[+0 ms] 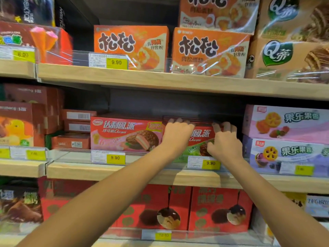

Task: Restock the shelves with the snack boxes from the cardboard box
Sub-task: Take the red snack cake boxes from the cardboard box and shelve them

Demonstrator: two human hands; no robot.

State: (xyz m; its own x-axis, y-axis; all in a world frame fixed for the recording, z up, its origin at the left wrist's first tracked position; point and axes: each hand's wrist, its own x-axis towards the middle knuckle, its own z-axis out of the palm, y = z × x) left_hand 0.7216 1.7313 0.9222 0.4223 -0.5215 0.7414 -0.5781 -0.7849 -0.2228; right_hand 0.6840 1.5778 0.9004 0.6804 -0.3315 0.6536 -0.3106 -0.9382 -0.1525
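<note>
Evidently squaring it up, the left hand [176,133] and right hand [224,139] each curl over the red pie box [202,135] on the middle shelf [142,172], beside its twin [124,133], facing outward

Red chocolate-pie snack box [202,134], upright, front facing out, on middle shelf [124,172], just right of matching box [124,133]

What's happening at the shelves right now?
A person has both hands on a red chocolate-pie box on the middle shelf. The left hand curls over its top edge, and the right hand grips its right end. The box stands beside a matching box to its left. The cardboard box is not in view.
</note>
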